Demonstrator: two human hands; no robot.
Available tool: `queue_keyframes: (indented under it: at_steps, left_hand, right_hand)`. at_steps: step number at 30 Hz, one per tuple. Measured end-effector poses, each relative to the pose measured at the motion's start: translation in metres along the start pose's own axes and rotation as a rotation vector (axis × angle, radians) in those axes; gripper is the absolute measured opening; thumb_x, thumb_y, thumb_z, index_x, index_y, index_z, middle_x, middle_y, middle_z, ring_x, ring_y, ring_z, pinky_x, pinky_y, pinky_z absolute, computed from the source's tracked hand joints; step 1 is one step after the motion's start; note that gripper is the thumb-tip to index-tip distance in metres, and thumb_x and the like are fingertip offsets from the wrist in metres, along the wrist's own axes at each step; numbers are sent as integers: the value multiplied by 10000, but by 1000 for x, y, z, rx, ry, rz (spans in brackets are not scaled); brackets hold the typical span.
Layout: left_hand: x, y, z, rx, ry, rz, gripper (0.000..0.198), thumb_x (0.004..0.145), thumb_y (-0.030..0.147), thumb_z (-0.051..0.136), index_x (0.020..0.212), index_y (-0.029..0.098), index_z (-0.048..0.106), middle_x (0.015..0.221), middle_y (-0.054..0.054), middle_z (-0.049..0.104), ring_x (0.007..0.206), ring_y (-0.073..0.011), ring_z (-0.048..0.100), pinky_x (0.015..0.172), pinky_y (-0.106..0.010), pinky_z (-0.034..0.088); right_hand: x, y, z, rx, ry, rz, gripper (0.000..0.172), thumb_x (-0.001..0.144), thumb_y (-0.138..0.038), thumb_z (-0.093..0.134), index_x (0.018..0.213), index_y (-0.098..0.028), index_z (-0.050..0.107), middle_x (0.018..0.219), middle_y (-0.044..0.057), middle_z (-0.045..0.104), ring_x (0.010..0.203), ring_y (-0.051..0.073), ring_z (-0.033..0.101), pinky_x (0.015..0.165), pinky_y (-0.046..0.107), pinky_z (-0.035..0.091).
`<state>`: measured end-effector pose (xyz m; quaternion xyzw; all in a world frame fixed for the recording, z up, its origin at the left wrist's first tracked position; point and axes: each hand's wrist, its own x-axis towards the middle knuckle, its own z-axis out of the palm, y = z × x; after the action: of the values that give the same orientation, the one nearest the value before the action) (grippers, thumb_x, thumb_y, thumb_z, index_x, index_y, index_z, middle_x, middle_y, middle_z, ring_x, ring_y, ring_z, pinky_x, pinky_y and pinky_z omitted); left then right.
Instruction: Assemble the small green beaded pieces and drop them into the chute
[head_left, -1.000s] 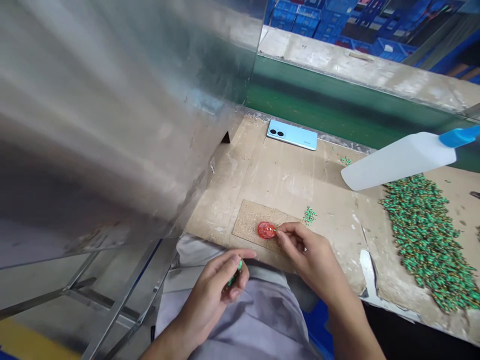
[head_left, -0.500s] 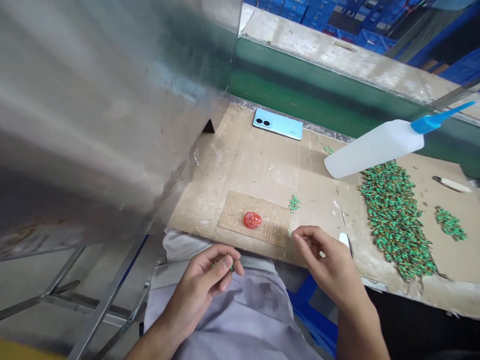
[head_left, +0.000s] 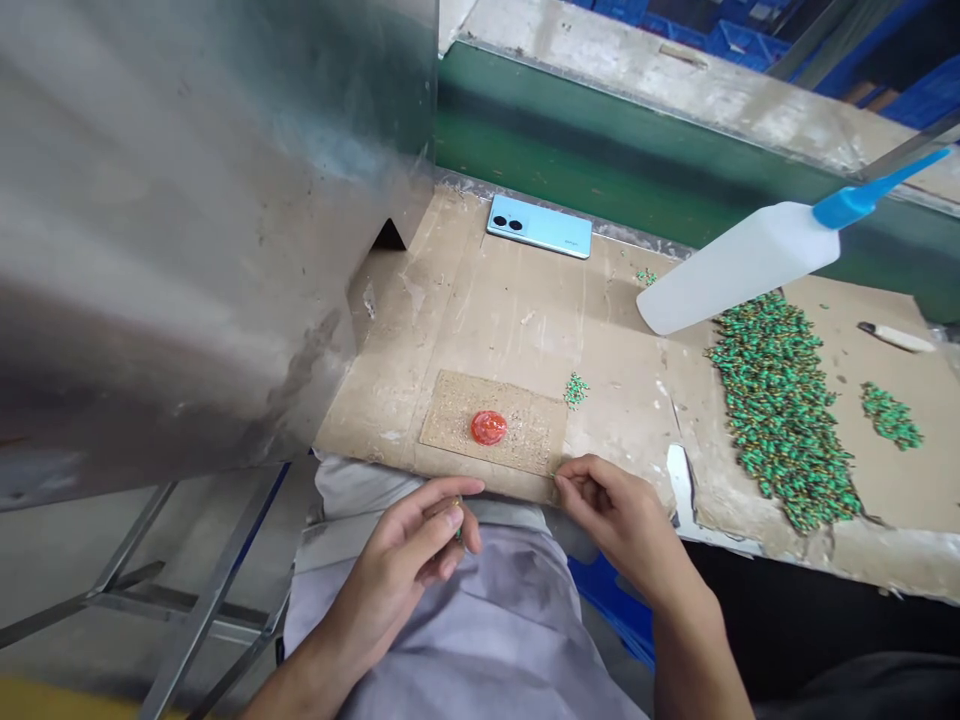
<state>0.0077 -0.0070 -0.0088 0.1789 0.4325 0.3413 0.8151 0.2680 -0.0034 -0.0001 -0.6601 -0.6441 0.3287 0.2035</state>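
Small green-and-gold pieces (head_left: 458,533) sit between the thumb and curled fingers of my left hand (head_left: 416,545), held above my lap; how many is hidden. My right hand (head_left: 619,510) is pinched at the near right corner of a small cardboard rectangle (head_left: 442,425). At its fingertips is a tiny piece, hard to make out here but green in the earlier view. A glossy red blob (head_left: 489,428) lies on the middle of the cardboard. Just beyond the cardboard's right end is a small cluster of green pieces (head_left: 576,391).
A large heap of green pieces (head_left: 784,420) covers the right side, with a smaller pile (head_left: 891,416) beside it. A white bottle with blue nozzle (head_left: 739,268) leans over the table. A light blue phone (head_left: 540,226) lies at the back. A metal panel (head_left: 225,250) stands left. A knife (head_left: 896,337) lies right.
My right hand has moved slightly left and closer to the cardboard's near right corner. My left hand keeps its grip. The whole view has shifted a little.
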Motion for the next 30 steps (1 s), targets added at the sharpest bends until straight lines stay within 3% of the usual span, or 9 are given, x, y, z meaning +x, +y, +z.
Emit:
queue_keyframes:
  at_steps: [7, 13, 17, 23, 27, 30]
  left_hand:
    - [1, -1, 1, -26, 5, 9, 308, 889, 408, 822, 1089, 176, 796, 771, -38, 693, 573, -68, 447, 550, -231, 237]
    - [0, 0, 0, -36, 20, 19, 248, 896, 377, 833, 1051, 185, 813, 819, -47, 724, 592, -64, 470, 569, -207, 294]
    - [1, 2, 3, -50, 16, 23, 233, 845, 391, 891, 932, 184, 829, 837, -58, 749, 587, -59, 478, 549, -189, 295]
    - [3, 0, 6, -99, 42, 14, 275, 732, 380, 979, 812, 154, 844, 806, -51, 732, 604, -57, 479, 541, -166, 327]
    - [3, 2, 9, -166, 20, 24, 277, 681, 323, 1014, 759, 151, 811, 748, -34, 732, 588, -55, 510, 557, -149, 379]
    - [3, 4, 12, -229, -4, 38, 277, 684, 289, 1015, 758, 157, 783, 757, -38, 758, 560, -48, 515, 541, -138, 363]
  right_hand:
    - [3, 3, -2, -9, -32, -20, 229, 1002, -378, 583, 846, -230, 661, 619, -31, 534, 547, 141, 478, 514, 270, 382]
    - [3, 5, -4, 5, -64, -35, 200, 979, -345, 601, 820, -232, 649, 602, -43, 503, 532, 134, 465, 511, 268, 374]
    - [2, 9, -7, 34, -68, -42, 203, 983, -344, 609, 824, -227, 655, 595, -46, 498, 521, 129, 467, 496, 261, 377]
    - [-4, 11, -10, 107, 52, -42, 245, 1047, -408, 556, 932, -211, 646, 670, -5, 590, 547, 141, 536, 496, 256, 451]
    - [-13, -5, 1, 242, 169, -132, 119, 1045, -319, 612, 979, -224, 639, 725, -3, 635, 548, 125, 562, 492, 226, 474]
    - [-17, -20, 14, 336, 157, -212, 58, 1057, -253, 589, 1014, -241, 625, 803, 1, 654, 628, 123, 614, 559, 208, 524]
